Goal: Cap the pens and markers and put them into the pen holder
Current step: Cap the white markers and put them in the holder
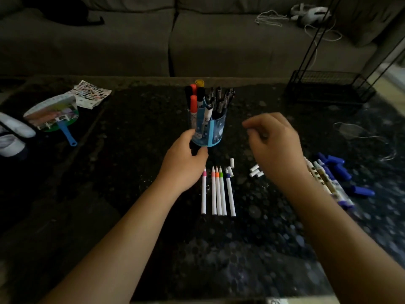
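Dark table (131, 150): pen holder (209, 130) (marker-filled)

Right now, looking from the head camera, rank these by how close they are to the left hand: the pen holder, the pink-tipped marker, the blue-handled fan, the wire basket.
From the left hand:
1. Pen holder, touching its fingers.
2. Pink-tipped marker, just right of the wrist.
3. Blue-handled fan, far left.
4. Wire basket, back right corner.

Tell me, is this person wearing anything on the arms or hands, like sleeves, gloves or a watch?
Nothing that shows. Both forearms are bare right up to the picture's bottom edge, with no sleeves in view. The left hand and right hand have no gloves, and no watch, bracelet or ring is visible.
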